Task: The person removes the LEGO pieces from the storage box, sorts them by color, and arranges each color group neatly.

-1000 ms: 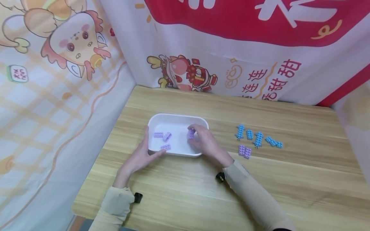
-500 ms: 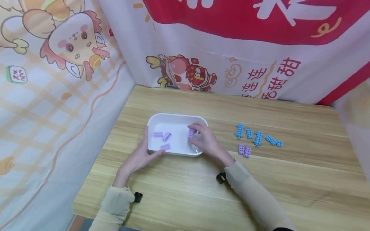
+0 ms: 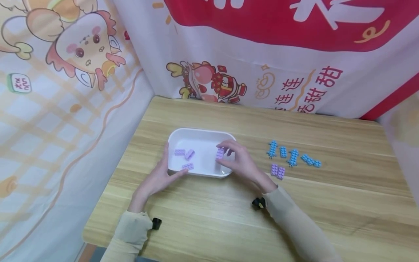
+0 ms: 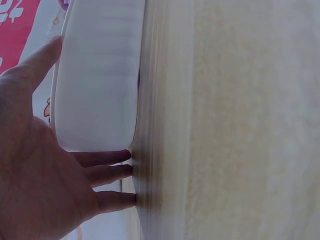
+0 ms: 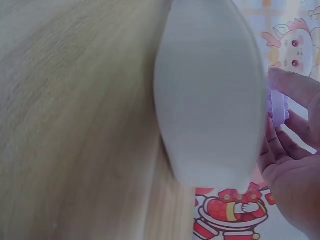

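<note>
A white tray [image 3: 204, 172] lies on the table. In the head view, my left hand [image 3: 156, 174] rests against its left end, thumb along the near rim. The left wrist view shows that hand [image 4: 55, 165] with straight fingers spread against the tray's outer wall [image 4: 100, 85]. My right hand [image 3: 240, 160] pinches a purple building brick [image 3: 220, 153] between thumb and fingers, over the tray's right part. That brick [image 5: 278, 107] also shows in the right wrist view. Inside the tray's left part lie three purple bricks, one of them a tilted brick [image 3: 190, 154].
Right of the tray, two purple bricks [image 3: 277, 171] lie side by side on the wooden table [image 3: 209, 214]. Behind them are several blue pieces, including studded bricks [image 3: 307, 159] and a longer piece with side pegs [image 3: 293, 157]. A printed curtain [image 3: 262, 72] hangs behind the table.
My right hand has shifted a little to the right with the purple brick between its fingers. The left hand stays at the tray; the bricks in it lie as before.
</note>
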{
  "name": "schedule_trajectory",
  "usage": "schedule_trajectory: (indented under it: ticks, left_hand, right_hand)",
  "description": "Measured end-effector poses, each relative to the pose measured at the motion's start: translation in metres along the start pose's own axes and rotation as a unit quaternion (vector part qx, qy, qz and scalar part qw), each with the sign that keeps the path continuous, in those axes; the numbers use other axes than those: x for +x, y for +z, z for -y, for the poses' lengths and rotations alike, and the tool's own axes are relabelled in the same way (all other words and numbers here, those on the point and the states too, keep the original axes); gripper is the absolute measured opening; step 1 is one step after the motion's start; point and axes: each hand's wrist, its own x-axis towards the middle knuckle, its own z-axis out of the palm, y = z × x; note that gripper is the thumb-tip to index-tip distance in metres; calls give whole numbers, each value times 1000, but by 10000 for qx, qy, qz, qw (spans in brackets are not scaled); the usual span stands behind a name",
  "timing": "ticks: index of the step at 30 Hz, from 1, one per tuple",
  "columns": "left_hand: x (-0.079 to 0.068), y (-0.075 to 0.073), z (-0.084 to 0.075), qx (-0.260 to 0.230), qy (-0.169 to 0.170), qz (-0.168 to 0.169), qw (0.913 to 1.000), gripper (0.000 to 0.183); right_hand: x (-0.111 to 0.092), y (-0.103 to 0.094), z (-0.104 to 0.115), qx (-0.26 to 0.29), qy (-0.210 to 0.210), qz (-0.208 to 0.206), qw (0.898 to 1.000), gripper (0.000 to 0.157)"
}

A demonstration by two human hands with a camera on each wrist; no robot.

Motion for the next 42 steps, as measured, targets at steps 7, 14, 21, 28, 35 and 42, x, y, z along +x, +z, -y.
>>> schedule_trajectory:
  ticks: [7,14,21,28,35,42]
  left_hand:
    - [0,-1,-2,26,-33,3,10000,135]
    - [0,-1,-1,-2,6,-10,10000,135]
    - [0,0,1,-27,37,0,10000,135]
    - [0,-1,1,-3,67,1,10000,134]
    - [-1,-1,-1,32,12,6,10000,135]
    - [-1,1,0,27,-16,-28,10000,135]
  right_hand:
    - [-15,-13,10,84,42,-128,9999,47]
    - [-29,-23,12,66,11,-212,9998,48]
    - [-43,-30,11,-66,154,-269,9995,49]
    - [-60,-40,7,-62,340,-431,9985,52]
    - [-80,-56,-4,-247,691,-535,9959,53]
    - [-100,-70,-12,-631,504,-761,9938,55]
